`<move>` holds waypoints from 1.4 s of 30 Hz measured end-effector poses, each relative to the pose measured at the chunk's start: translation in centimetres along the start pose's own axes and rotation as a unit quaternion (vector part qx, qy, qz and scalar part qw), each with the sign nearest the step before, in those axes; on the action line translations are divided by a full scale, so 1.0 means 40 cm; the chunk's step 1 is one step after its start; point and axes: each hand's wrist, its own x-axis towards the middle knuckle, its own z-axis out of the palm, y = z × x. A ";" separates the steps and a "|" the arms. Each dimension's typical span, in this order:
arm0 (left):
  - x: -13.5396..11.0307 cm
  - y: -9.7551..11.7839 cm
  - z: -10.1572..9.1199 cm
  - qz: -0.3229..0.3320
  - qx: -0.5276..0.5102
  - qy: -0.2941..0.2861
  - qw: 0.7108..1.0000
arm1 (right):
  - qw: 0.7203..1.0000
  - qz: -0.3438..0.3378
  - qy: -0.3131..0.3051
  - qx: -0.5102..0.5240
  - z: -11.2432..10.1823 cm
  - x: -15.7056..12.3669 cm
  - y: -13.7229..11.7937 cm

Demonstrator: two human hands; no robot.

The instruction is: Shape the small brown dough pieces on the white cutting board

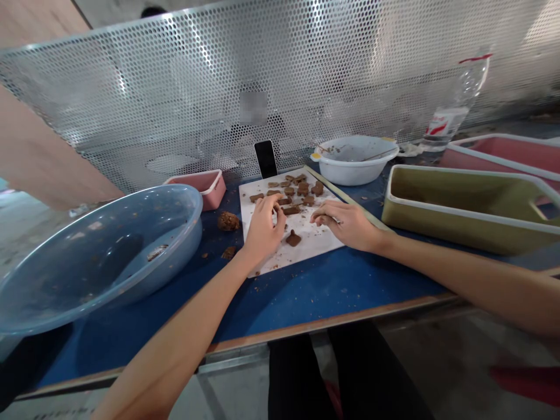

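My left hand (265,226) is over the left part of a white board (271,262), its fingers curled toward the thumb beside several small brown clay-like pieces (290,210). Whatever is between those fingertips is hidden or too small to tell. Over the board's right side is my right hand (347,224), fingers bent and close together; their tips hide anything they pinch. A separate brown piece with a small knob (293,238) lies on the board between the hands, nearer to me. More brown pieces (303,188) are grouped toward the board's far end.
A large blue basin (192,233) stands left, near a brown lump (228,221) and a pink container (214,189). A phone (266,158) leans against the perforated metal screen (297,87). Rightward are a white basin (356,172), a strip (336,189), an olive bin (437,219) and a bottle (450,119).
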 end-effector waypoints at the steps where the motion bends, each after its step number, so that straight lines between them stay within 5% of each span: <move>1: 0.000 0.000 0.000 0.000 -0.001 0.000 1.000 | 1.000 0.005 -0.001 0.002 0.001 -0.001 0.002; 16: -0.001 -0.003 0.002 0.014 0.001 0.007 1.000 | 1.000 -0.018 -0.021 0.005 0.006 0.000 0.011; 26: 0.001 0.006 -0.002 0.011 -0.030 0.004 0.999 | 0.996 0.085 -0.023 0.011 0.009 -0.013 -0.003; 30: 0.000 0.048 -0.005 -0.045 -0.112 -0.021 0.993 | 0.993 0.117 -0.016 0.032 0.010 -0.010 -0.015; 33: -0.001 0.081 0.002 -0.145 -0.202 -0.069 0.966 | 0.993 0.113 -0.013 0.043 0.010 -0.009 -0.021; 37: 0.005 0.104 0.006 -0.245 -0.305 -0.054 0.918 | 0.996 0.079 0.037 -0.010 0.006 -0.009 -0.026; 42: 0.008 0.116 -0.002 -0.293 -0.478 -0.173 0.810 | 0.997 0.049 0.054 -0.022 0.006 -0.012 -0.031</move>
